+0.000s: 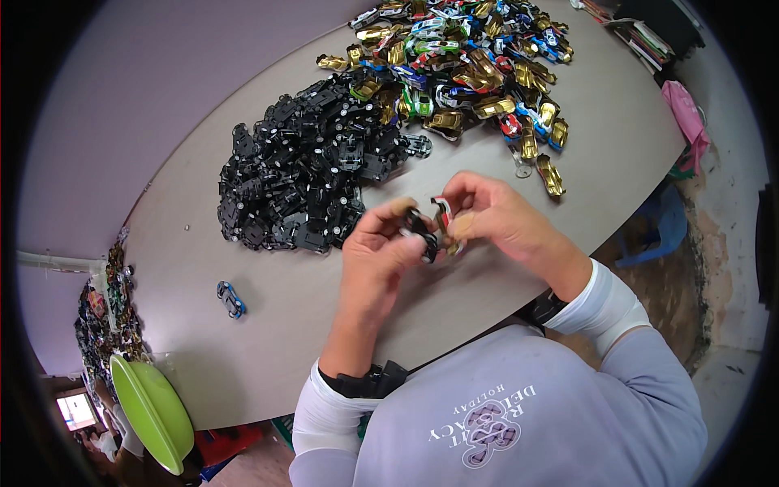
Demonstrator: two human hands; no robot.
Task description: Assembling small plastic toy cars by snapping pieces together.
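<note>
Above the table's near side, my left hand (377, 247) pinches a black toy car chassis (419, 231) with small wheels. Close beside it, my right hand (491, 215) grips a toy car body shell (443, 213) in red, white and gold. The chassis and the shell are held almost together; whether they touch I cannot tell, as fingers cover parts of both. Beyond my left hand rises a large heap of black chassis (300, 162). Farther back lies a heap of shiny car shells (471, 65) in gold, green, blue and red.
A blue toy car (230, 299) lies alone on the table (276, 341) at left. A green basin (154, 410) stands at the lower left edge, near another person's arm (126, 430). On the right are a pink bag (686, 118) and a blue stool (656, 231).
</note>
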